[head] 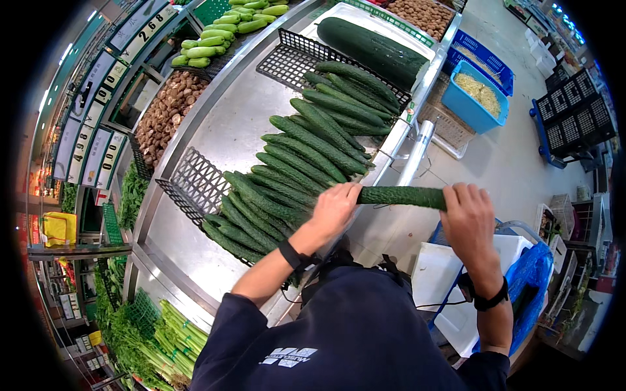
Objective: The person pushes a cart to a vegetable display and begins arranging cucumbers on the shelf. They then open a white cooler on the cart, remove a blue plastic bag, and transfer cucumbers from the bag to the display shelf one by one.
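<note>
A single dark green cucumber point(401, 196) stretches level between my two hands, past the front edge of the metal display counter. Its left end is in my left hand point(337, 203), close over the piled cucumbers. The other end sits in the fingers of my right hand point(467, 212), out above the aisle floor. Beside my left hand lies a long row of cucumbers point(303, 151), side by side on the counter point(230, 117). Black plastic mesh dividers point(193, 181) stand at both ends of the row.
A big winter melon point(371, 49) lies in a white tray beyond the row. Shiitake mushrooms point(168, 115), pale green squash point(215, 41) and celery point(176, 337) border the counter. At my right are a white foam box point(437, 264) with blue plastic point(530, 278) and a blue tub point(477, 97) of sprouts.
</note>
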